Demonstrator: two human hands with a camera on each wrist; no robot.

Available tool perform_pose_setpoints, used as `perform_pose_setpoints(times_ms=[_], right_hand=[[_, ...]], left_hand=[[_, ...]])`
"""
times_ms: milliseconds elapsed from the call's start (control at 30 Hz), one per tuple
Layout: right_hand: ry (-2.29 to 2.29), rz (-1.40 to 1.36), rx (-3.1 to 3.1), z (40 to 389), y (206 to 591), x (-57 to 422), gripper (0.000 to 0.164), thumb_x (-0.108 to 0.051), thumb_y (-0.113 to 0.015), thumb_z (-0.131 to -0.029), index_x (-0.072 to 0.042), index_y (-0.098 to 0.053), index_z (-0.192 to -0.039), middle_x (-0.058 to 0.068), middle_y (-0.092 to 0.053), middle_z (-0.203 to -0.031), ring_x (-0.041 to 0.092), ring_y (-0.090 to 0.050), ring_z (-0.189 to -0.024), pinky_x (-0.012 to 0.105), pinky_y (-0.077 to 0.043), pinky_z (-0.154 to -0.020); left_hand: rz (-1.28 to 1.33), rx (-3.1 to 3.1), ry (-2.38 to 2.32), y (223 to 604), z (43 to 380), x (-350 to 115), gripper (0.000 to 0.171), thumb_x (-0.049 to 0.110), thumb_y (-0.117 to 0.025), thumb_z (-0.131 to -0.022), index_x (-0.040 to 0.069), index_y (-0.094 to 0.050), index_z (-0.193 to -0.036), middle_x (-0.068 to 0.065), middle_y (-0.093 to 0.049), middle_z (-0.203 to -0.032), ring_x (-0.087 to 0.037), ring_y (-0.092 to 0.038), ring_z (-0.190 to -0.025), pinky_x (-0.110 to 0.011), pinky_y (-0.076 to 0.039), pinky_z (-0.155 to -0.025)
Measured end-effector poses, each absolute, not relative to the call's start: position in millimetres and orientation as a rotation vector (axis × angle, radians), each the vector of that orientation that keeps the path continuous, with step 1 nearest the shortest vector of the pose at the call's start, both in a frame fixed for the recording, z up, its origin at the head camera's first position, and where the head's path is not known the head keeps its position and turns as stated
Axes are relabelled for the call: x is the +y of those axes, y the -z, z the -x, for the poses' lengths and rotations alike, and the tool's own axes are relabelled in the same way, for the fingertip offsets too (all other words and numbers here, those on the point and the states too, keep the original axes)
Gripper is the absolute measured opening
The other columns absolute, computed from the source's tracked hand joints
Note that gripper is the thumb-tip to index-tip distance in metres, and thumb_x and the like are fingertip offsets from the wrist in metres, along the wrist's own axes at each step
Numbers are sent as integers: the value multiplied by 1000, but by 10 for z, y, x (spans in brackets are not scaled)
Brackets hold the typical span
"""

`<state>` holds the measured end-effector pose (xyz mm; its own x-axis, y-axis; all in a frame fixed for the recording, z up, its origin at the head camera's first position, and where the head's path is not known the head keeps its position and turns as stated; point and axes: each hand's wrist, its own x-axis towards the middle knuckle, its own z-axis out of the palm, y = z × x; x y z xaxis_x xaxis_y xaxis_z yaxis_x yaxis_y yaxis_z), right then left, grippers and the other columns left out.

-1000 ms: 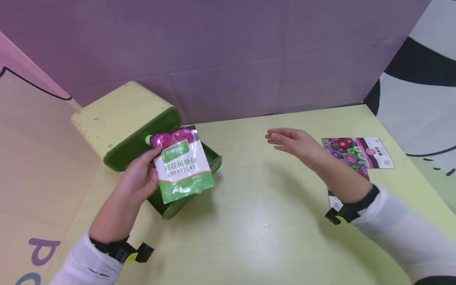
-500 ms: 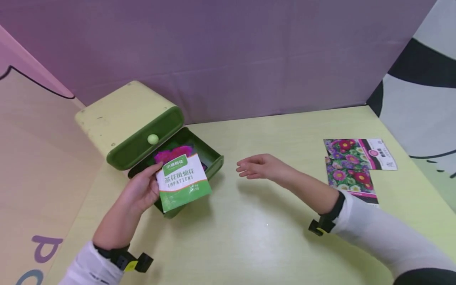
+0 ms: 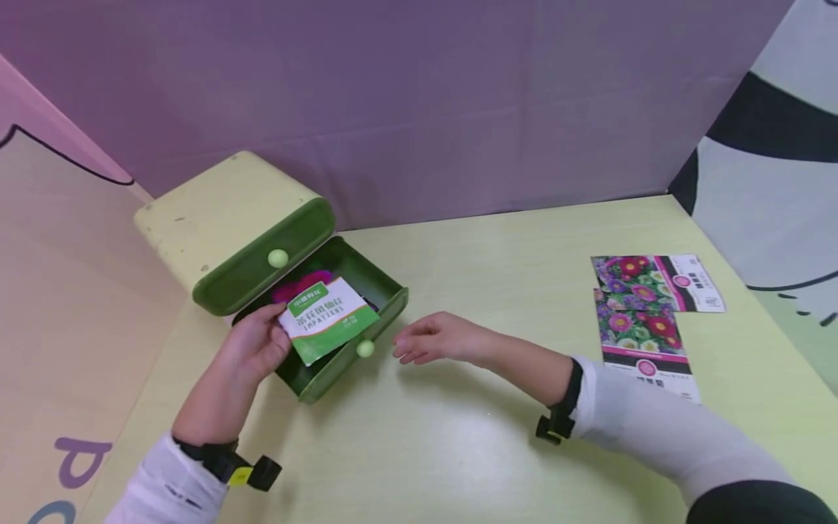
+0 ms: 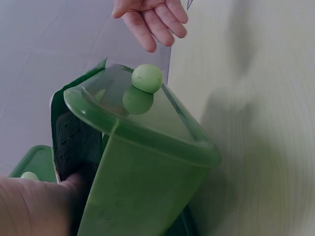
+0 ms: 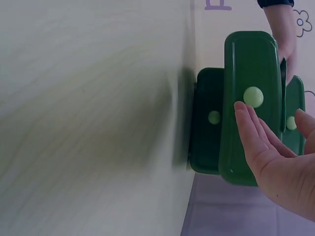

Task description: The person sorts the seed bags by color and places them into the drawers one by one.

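My left hand [image 3: 255, 346] grips the left edge of a white and green seed packet [image 3: 332, 320] marked IMPATIENS. The packet sits at a tilt over the pulled-out green drawer [image 3: 396, 297], its magenta flower end reaching inside toward the cabinet. In the left wrist view, the packet's dark back [image 4: 76, 142] shows beside the drawer wall [image 4: 142, 187]. My right hand [image 3: 441, 338] holds nothing, fingers loosely extended just right of the drawer's round pale knob [image 3: 365, 348]. From the right wrist, its fingertips overlap the drawer front [image 5: 241, 157] close below the knob.
The cream cabinet [image 3: 229, 211] stands at the back left, against the purple wall [image 3: 419, 109]. Its upper drawer, with a pale knob [image 3: 278, 258], is closed. Two floral packets, one upper [image 3: 644, 282] and one lower [image 3: 644, 331], lie on the table [image 3: 458, 451] at right.
My left hand has lowered the seed packet and tipped it flatter over the drawer, uncovering both knobs. My right hand has moved left and nearer, from mid-table to beside the drawer knob.
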<state>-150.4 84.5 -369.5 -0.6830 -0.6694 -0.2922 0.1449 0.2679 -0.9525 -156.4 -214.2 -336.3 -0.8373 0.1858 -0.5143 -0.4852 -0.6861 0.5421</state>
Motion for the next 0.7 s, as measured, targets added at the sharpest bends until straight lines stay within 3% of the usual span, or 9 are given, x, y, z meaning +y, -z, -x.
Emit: perform_pose_setpoints(times_ms=[100, 200, 267, 333, 467, 567, 700], right_hand=[[1485, 466, 1839, 1487, 3713, 777, 43, -18, -54, -99, 13, -52, -129, 28, -62, -123, 30, -65, -111, 34, -54, -95], [1489, 447, 1840, 1480, 3733, 713, 41, -18, -53, -100, 13, -54, -127, 27, -64, -120, 31, -66, -109, 35, -55, -94], [1494, 428, 1838, 1478, 3749, 669, 40, -17, -53, -100, 13, -55, -126, 26, -65, -119, 31, -67, -108, 35, -55, -94], [1496, 411, 1838, 1475, 3764, 625, 39, -17, -54, -99, 13, -56, -125, 26, -66, -117, 31, -67, -107, 36, -55, -93], [1494, 399, 1831, 1468, 3791, 540, 37, -15, -56, -98, 12, -58, -123, 26, -66, -116, 34, -66, -108, 39, -55, -94], [1485, 403, 1832, 1462, 3809, 491, 36, -15, -58, -97, 11, -58, -122, 25, -67, -115, 35, -66, -108, 39, -55, -94], [1485, 398, 1830, 1464, 3828, 455, 35, -16, -58, -97, 11, -59, -120, 23, -68, -114, 34, -66, -108, 38, -55, -93]], left_hand=[[643, 945, -2547, 3383, 1605, -2157, 22, 5, -25, -105, 7, -36, -124, -4, -66, -95, -7, -48, -129, -21, -31, -112], [677, 857, -2595, 3399, 1649, -2166, 28, 6, -23, -105, 11, -34, -130, -5, -64, -98, -1, -23, -143, -21, -22, -117], [707, 796, -2616, 3412, 1677, -2173, 30, 7, -23, -105, 12, -33, -133, -6, -63, -103, -1, -22, -143, -21, -20, -118], [718, 771, -2621, 3421, 1697, -2173, 32, 7, -22, -106, 14, -32, -135, -2, -60, -120, -1, -22, -143, -23, -18, -119], [695, 782, -2618, 3427, 1709, -2153, 38, 8, -20, -106, 16, -27, -142, 8, -30, -155, -3, -19, -145, -26, -15, -121], [672, 833, -2610, 3416, 1701, -2127, 41, 7, -19, -105, 18, -23, -145, 10, -13, -161, -4, -15, -146, -26, -13, -121], [673, 939, -2594, 3376, 1680, -2090, 36, 6, -22, -105, 19, -29, -138, 11, -17, -159, -5, -16, -146, -24, -16, -121]])
